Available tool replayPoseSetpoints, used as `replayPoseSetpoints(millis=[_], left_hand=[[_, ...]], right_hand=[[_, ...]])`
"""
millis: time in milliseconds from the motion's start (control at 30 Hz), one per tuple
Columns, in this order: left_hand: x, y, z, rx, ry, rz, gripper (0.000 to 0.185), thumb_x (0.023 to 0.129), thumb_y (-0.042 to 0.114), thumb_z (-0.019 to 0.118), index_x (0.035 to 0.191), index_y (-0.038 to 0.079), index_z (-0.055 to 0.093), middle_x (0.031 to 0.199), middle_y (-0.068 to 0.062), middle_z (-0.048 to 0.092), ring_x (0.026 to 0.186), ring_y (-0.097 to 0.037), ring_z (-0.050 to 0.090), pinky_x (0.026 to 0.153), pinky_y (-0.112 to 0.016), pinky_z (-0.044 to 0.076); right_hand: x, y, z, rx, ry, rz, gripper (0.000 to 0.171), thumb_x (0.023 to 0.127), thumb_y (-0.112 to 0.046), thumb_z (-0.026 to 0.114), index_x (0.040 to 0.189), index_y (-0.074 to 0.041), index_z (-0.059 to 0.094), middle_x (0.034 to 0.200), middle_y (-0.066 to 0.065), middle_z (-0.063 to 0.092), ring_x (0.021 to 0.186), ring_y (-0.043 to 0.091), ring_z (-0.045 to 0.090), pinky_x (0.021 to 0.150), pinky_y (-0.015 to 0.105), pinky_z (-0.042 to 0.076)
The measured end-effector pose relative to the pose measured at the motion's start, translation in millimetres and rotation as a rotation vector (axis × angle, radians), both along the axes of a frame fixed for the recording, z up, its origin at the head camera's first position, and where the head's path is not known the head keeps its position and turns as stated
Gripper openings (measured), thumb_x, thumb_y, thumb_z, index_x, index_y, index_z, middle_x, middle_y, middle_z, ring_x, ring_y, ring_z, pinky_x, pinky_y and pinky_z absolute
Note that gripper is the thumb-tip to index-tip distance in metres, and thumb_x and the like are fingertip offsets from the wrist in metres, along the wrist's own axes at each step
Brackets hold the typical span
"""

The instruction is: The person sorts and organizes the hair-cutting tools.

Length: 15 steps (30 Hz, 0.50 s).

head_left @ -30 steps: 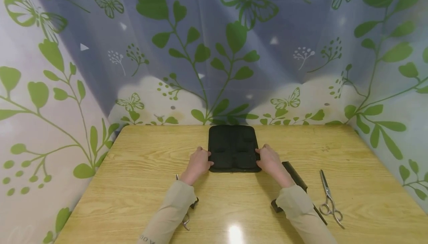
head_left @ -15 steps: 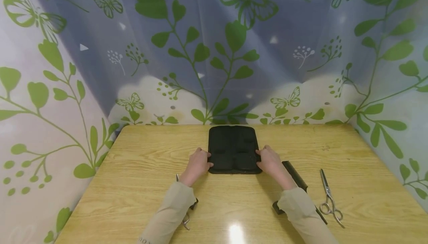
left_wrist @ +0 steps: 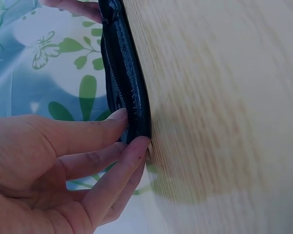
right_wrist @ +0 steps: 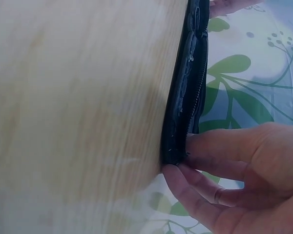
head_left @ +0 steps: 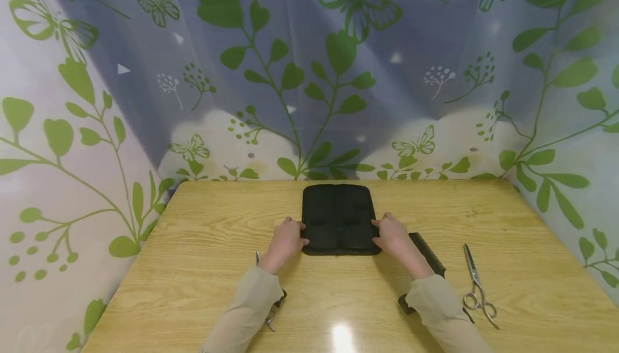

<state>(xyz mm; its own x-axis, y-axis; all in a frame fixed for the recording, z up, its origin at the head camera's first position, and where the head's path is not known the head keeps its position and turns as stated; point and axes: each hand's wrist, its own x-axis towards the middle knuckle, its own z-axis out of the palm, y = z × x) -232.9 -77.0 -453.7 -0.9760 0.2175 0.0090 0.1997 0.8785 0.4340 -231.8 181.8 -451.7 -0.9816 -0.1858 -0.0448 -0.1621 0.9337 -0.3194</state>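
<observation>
A black zip case (head_left: 337,216) lies spread flat near the far edge of the table, its inner side up. Small slots cross its two halves. My left hand (head_left: 286,239) pinches its left edge and my right hand (head_left: 393,237) pinches the right one. In the left wrist view, the thumb and fingers of the left hand (left_wrist: 53,165) meet at the case's corner, beside the zipper teeth (left_wrist: 113,66). The right wrist view has the right hand (right_wrist: 244,170) holding the opposite corner, below another run of zipper (right_wrist: 200,85).
Right of my right forearm lie a black comb (head_left: 427,254) and silver thinning scissors (head_left: 476,288). Another pair of scissors (head_left: 270,321) is partly covered by my left sleeve. A dark piece (head_left: 405,304) peeks out beside the right cuff. A patterned curtain (head_left: 309,100) hangs behind the table.
Both hands have drawn the case slightly toward me, away from the curtain. Their grip at its sides stays the same. The scissors and comb have not moved.
</observation>
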Motion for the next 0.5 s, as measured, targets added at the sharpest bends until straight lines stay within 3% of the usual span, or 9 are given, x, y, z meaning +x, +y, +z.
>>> replayPoseSetpoints(millis=[500], left_hand=[[7.6,-0.6,-1.4,0.003,-0.015,0.001,0.037,0.087,0.010,0.080,0.119,-0.006,0.070,0.112,-0.021,0.068,0.108,-0.035,0.062,0.093,-0.046,0.054]], right_hand=[[8.9,-2.0,2.7,0.022,0.003,-0.008,0.047,0.086,-0.006,0.078,0.127,0.011,0.064,0.103,0.022,0.059,0.085,0.030,0.061,0.070,0.041,0.054]])
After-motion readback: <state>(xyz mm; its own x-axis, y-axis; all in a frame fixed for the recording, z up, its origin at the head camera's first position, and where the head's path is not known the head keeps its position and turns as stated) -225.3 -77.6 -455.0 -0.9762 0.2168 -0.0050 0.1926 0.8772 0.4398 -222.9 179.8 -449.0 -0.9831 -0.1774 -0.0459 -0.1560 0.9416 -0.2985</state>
